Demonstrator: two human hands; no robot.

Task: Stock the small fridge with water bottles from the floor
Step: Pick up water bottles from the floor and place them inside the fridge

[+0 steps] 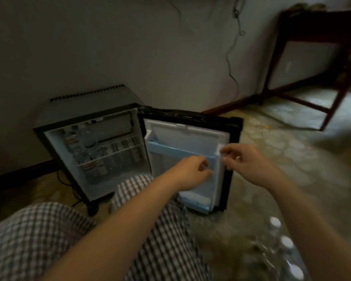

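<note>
The small black fridge (85, 126) stands against the wall with its door (190, 136) swung open to the right. Bottles and cans (89, 153) fill its wire shelves. My left hand (193, 173) is in front of the door's blue shelf rail (170, 149) with its fingers curled; blur hides whether it grips the rail. My right hand (249, 163) hovers at the door's right edge, fingers loosely curled and holding nothing. Water bottles with white caps (285, 242) stand on the floor at the lower right, blurred.
My knees in checked cloth (49, 236) are in front of the fridge. A dark wooden table (320, 47) stands at the back right on the stone floor (282, 155). A black cable (231, 63) hangs down the wall behind the door.
</note>
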